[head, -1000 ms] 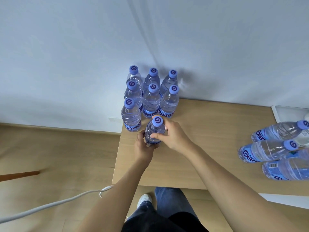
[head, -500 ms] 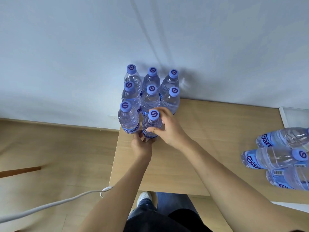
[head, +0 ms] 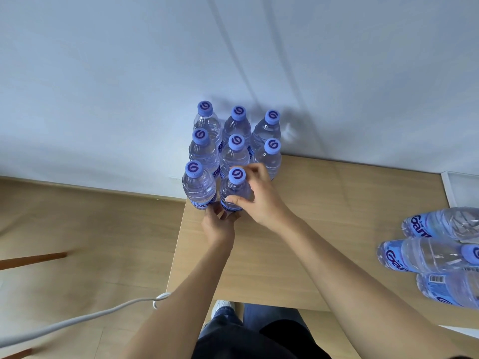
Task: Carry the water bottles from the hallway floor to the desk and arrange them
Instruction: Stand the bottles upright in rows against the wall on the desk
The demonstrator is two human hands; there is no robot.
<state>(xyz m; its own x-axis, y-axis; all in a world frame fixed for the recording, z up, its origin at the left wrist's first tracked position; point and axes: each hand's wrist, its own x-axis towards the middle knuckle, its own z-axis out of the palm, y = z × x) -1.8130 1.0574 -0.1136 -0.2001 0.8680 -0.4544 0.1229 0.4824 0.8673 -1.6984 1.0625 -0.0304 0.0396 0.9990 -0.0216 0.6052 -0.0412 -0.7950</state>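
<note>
Plastic bottle (head: pixel 235 190): upright on the desk (head: pixel 324 229), held in the front row just beside the front-left bottle (head: pixel 199 186); since a second ago it is moved back and leftward into the block.
Right hand (head: pixel 259 196): fingers curled round the bottle's shoulder, thumb pressed on its near side.
Left hand (head: pixel 219 224): fingertips set at the bottle's base; whether it is pinched or only steadied cannot be told.
Block: seven standing bottles at the desk's back-left corner, against the wall (head: pixel 155 73); the held one is made the eighth.
Lying bottles (head: pixel 427 252): three visible on their sides at the right edge, well apart, not yet arranged.
Meaning: front row judged one short; arranging judged past halfway.
</note>
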